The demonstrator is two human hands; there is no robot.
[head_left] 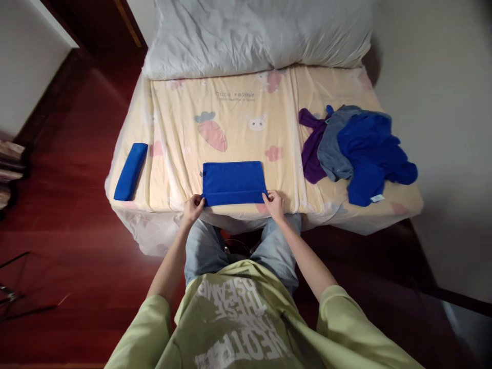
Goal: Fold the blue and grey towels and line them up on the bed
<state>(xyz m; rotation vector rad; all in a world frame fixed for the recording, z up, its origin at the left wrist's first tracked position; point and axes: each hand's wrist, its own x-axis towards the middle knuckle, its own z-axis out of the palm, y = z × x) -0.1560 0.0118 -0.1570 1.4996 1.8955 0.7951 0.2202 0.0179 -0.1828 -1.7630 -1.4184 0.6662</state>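
Blue cloth [233, 177] held at two corners

Far left: folded blue bundle [131, 171] on bed [172, 128]. Left hand [194, 208] pinches cloth's near-left corner. Cloth lies flat at bed's near edge, strip folded over. Right hand [274, 205] pinches near-right corner. Far right: heaped garments [365, 148].

with arms [169, 264] extended, left hand [194, 208] and right hand [274, 205] pinch.
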